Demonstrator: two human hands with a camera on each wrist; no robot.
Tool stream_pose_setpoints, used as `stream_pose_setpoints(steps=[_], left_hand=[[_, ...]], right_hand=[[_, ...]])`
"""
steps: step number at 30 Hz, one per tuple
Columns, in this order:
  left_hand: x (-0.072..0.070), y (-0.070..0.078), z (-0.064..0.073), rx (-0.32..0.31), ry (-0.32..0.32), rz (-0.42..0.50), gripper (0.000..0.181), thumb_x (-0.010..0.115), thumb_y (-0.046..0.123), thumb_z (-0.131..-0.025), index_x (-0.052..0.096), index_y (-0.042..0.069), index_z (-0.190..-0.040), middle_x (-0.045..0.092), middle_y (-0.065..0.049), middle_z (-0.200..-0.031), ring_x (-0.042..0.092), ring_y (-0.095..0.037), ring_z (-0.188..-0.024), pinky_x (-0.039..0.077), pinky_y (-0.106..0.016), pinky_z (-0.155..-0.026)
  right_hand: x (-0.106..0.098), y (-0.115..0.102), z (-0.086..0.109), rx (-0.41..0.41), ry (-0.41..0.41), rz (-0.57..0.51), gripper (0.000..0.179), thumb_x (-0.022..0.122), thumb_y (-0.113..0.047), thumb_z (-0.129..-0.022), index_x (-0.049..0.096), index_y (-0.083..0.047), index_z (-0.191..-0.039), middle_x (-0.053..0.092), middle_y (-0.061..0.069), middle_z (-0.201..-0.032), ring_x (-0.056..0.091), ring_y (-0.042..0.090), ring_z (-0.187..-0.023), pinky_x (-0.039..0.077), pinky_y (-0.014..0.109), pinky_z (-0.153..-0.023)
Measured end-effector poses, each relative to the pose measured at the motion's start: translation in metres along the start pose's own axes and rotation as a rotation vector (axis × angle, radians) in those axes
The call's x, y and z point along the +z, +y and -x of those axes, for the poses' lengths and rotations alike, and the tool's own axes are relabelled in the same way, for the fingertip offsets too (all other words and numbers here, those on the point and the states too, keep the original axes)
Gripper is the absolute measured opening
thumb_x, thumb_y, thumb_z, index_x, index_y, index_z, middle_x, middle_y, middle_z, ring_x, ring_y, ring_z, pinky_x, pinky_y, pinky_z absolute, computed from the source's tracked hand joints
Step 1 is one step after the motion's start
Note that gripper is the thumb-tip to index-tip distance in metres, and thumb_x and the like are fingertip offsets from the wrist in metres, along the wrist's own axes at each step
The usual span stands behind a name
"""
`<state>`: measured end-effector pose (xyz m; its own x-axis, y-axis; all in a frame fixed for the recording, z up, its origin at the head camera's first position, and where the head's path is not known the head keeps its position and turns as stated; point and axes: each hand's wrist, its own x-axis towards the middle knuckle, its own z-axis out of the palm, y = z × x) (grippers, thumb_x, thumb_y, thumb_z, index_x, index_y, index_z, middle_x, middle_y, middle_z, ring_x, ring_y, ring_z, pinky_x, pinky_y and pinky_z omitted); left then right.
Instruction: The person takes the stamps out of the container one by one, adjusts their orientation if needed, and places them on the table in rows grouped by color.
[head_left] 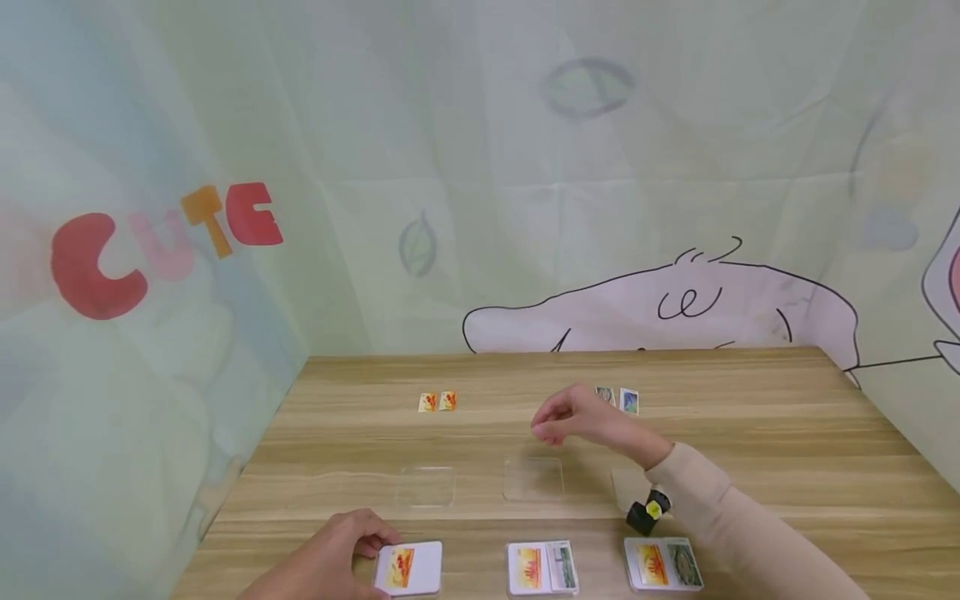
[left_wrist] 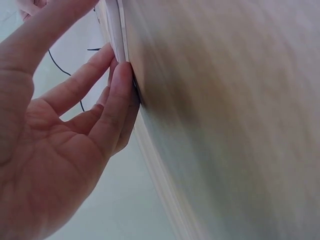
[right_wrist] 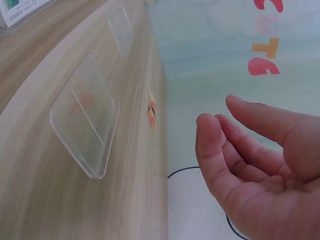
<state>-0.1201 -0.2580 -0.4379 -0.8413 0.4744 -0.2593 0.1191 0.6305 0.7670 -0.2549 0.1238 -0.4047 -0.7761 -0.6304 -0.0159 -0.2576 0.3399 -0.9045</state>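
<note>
My left hand holds the left side of a white card stack, which bears an orange picture on its left half. In the left wrist view its fingertips press against the stack's thin edge. My right hand hangs over the far middle of the table, its fingers loosely bent and nothing between thumb and fingertips. Behind it, partly covered, lie two small picture cards, one greenish and one blue. Below it sits the middle clear plastic tray.
Two more card stacks, a middle one and a right one, each show two pictures. Clear trays lie at left and right, the latter partly behind my sleeve. Two orange cards lie farther back. A printed curtain borders the table.
</note>
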Motion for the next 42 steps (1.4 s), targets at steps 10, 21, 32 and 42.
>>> stream_pose_setpoints(steps=[10,21,32,42], left_hand=[[0.001,0.001,0.0,-0.013,0.018,-0.023,0.057,0.092,0.028,-0.07,0.066,0.004,-0.115,0.061,-0.002,-0.106,0.056,-0.018,-0.092,0.05,-0.026,-0.078],[0.001,-0.001,0.002,0.063,0.017,-0.027,0.054,0.091,0.021,-0.072,0.066,0.003,-0.116,0.06,-0.003,-0.109,0.056,-0.013,-0.091,0.051,-0.026,-0.079],[0.001,-0.002,0.001,0.078,0.023,-0.036,0.052,0.092,0.02,-0.071,0.066,0.004,-0.114,0.061,-0.003,-0.107,0.055,-0.01,-0.09,0.051,-0.025,-0.078],[0.0,-0.004,0.0,0.055,0.016,-0.03,0.052,0.092,0.02,-0.071,0.067,0.003,-0.114,0.061,-0.003,-0.106,0.055,-0.012,-0.089,0.051,-0.026,-0.077]], right_hand=[[0.014,-0.004,-0.008,-0.027,-0.036,0.008,0.021,0.069,-0.011,-0.095,0.07,0.008,-0.102,0.07,0.02,-0.086,0.064,0.016,-0.072,0.057,0.045,-0.074],[0.026,-0.01,-0.013,-0.04,-0.048,-0.008,0.013,0.069,-0.008,-0.094,0.072,0.004,-0.097,0.071,0.015,-0.083,0.065,0.017,-0.071,0.054,0.055,-0.076],[0.039,-0.013,-0.019,-0.02,-0.052,0.003,0.013,0.071,-0.009,-0.093,0.073,0.003,-0.097,0.071,0.009,-0.08,0.064,0.014,-0.069,0.056,0.05,-0.074],[0.056,-0.015,-0.025,-0.013,-0.091,-0.022,0.013,0.07,-0.007,-0.093,0.072,0.005,-0.096,0.071,0.015,-0.082,0.065,0.016,-0.068,0.057,0.047,-0.073]])
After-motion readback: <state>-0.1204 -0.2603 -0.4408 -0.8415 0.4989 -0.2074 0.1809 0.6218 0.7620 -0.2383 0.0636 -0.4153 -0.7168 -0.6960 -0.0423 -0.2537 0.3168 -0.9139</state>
